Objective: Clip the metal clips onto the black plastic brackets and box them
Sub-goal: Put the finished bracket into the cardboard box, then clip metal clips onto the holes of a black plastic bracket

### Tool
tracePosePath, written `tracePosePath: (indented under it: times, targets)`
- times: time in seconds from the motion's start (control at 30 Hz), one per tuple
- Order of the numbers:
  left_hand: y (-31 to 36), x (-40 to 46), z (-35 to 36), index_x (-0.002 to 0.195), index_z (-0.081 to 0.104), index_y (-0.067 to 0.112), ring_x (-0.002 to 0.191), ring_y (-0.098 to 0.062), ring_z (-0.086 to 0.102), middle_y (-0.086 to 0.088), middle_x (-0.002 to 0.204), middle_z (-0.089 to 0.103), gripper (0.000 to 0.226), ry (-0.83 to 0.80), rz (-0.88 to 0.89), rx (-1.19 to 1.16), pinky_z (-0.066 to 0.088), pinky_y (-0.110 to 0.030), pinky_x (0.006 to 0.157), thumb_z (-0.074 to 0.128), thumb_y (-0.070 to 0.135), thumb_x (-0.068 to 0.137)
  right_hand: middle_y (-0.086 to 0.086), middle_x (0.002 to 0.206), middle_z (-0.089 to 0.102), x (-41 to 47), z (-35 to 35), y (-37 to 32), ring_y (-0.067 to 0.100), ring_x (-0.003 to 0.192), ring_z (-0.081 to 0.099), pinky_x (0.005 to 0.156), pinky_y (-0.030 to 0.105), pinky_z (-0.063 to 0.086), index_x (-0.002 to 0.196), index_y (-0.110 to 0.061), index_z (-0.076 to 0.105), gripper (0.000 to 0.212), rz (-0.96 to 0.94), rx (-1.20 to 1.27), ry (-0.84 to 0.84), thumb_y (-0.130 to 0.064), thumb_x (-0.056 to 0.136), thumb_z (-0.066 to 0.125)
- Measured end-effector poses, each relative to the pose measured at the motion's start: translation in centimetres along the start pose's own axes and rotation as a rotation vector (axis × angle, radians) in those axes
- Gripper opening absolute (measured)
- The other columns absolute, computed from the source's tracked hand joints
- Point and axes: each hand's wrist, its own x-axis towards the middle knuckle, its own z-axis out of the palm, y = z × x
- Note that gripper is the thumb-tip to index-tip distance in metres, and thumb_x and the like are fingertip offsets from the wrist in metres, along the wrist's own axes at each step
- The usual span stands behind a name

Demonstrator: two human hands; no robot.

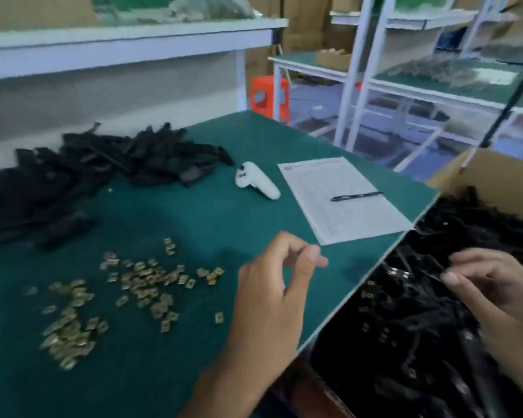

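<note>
A worker's hands are apart over a green tabletop and a cardboard box set at its right edge. The left hand hovers above the tabletop near that edge, fingers loosely curled, thumb close to the forefinger; whether anything sits between them cannot be told through the blur. The right hand is over the box, fingertips pinching a black bracket whose long axis runs up and to the left, away from the hand. Below it the box is filled with a heap of brackets, several showing a metal clip, lying at all angles. Loose clips are scattered across the near left of the tabletop, flat and pointing every way. A pile of bare brackets lies at the far left, long axes mixed. Between that pile and the box sit a white controller, lying slantwise, and a printed sheet with a pen across it. White-framed shelves and an orange stool stand beyond.
</note>
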Motion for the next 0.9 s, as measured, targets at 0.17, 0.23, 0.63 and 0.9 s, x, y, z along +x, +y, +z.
tracePosePath:
  times: [0.17,0.23,0.63,0.9]
  targets:
    - [-6.0,-2.2,-11.6,0.085,0.068,0.034,0.081,0.004,0.068,0.023,0.084,0.072,0.044,0.327,-0.155,0.208,0.052,-0.027,0.074,0.033,0.057,0.099,-0.01,0.093,0.061,1.7,11.9,-6.2,0.013,0.091,0.061,0.082,0.026,0.043,0.073,-0.034,0.051,0.035,-0.14,0.21,-0.315,-0.063,0.093,0.056]
    - [-8.4,-3.4,-16.5,0.079,0.07,0.036,0.073,0.005,0.065,0.024,0.079,0.07,0.05,0.507,-0.219,0.335,0.051,-0.03,0.063,0.03,0.06,0.097,-0.004,0.085,0.058,2.7,16.4,-10.1,0.013,0.082,0.058,0.073,0.018,0.04,0.069,-0.028,0.044,0.04,-0.168,0.276,-0.433,-0.055,0.097,0.053]
    - [-15.7,-5.9,-25.2,0.095,0.054,0.039,0.086,0.009,0.062,0.029,0.093,0.067,0.021,0.967,-0.505,0.294,0.041,-0.019,0.07,0.043,0.026,0.107,0.01,0.154,0.037,4.4,49.4,-25.8,0.034,0.142,0.031,0.115,0.047,0.025,0.157,-0.032,0.027,0.07,-0.446,-0.034,-1.097,-0.039,0.098,0.064]
    - [-15.5,-6.1,-25.1,0.097,0.056,0.036,0.084,0.004,0.062,0.025,0.094,0.068,0.014,0.991,-0.434,0.309,0.042,-0.022,0.067,0.045,0.03,0.103,0.001,0.137,0.05,4.9,51.3,-25.8,0.024,0.128,0.046,0.107,0.043,0.024,0.15,-0.037,0.041,0.057,-0.603,-0.062,-0.914,-0.056,0.098,0.056]
